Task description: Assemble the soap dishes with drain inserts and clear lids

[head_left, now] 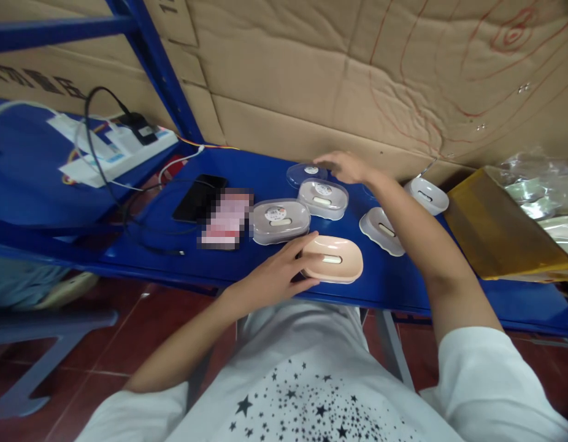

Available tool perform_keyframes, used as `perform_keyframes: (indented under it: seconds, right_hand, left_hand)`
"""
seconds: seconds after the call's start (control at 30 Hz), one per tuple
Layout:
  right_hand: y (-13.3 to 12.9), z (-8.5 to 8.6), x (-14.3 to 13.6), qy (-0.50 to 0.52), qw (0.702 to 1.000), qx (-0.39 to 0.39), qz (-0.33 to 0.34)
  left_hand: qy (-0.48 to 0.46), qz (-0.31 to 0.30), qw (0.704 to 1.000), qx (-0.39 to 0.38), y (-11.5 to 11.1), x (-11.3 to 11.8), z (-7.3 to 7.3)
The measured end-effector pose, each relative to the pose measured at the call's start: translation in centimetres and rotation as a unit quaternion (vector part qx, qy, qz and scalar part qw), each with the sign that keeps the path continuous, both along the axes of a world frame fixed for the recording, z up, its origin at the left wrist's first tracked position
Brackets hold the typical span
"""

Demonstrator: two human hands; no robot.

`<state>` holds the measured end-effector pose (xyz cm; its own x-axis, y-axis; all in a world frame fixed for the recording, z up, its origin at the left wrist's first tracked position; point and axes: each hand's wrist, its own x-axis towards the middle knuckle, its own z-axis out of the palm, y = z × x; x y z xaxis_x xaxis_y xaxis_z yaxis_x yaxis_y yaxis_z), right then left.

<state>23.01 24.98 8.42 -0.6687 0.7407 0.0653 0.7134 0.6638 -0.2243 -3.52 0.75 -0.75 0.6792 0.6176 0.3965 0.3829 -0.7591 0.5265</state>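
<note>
My left hand (281, 270) is closed around the left end of a peach oval soap dish (343, 253), thumb at the near side and fingers over the rim. My right hand (347, 167) reaches to the back, fingers stretched out, fingertips at the edge of a clear oval lid (297, 175) with a round label. Whether they grip it is hard to tell. Two soap dishes with labelled clear lids, one left (282, 231) and one behind (324, 209), stand beyond the peach one. A pale soap dish (376, 228) lies partly hidden under my right forearm.
Another white soap dish (429, 195) stands at the back right, beside a yellow-brown box (468, 227) with clear plastic-wrapped pieces. To the left are a black phone (196, 199), a blurred-out screen (226, 220), cables and a power strip (122, 156). Cardboard (288, 80) lines the back.
</note>
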Motion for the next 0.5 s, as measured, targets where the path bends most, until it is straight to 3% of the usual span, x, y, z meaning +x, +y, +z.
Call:
perform_keyframes:
  seconds: [0.1,0.2,0.37,0.5]
  right_hand:
    - [4.2,-1.7,-1.4,-0.054,0.996,-0.056,0.033]
    - [5.4,-2.6,-0.6,-0.082,0.994,-0.055,0.034]
    - [3.9,-3.0,3.3,-0.072,0.995,-0.047,-0.057]
    - [0.1,-2.0,6.3,0.018,0.989,-0.065,-0.128]
  left_hand:
    - [-0.002,-0.007,1.0,-0.004,0.0,-0.1,0.1]
    - [-0.004,-0.01,1.0,-0.012,0.0,-0.1,0.1]
    - [-0.004,-0.006,1.0,-0.018,0.1,-0.1,0.2]
    - [0.001,0.01,0.998,-0.063,0.1,-0.1,0.2]
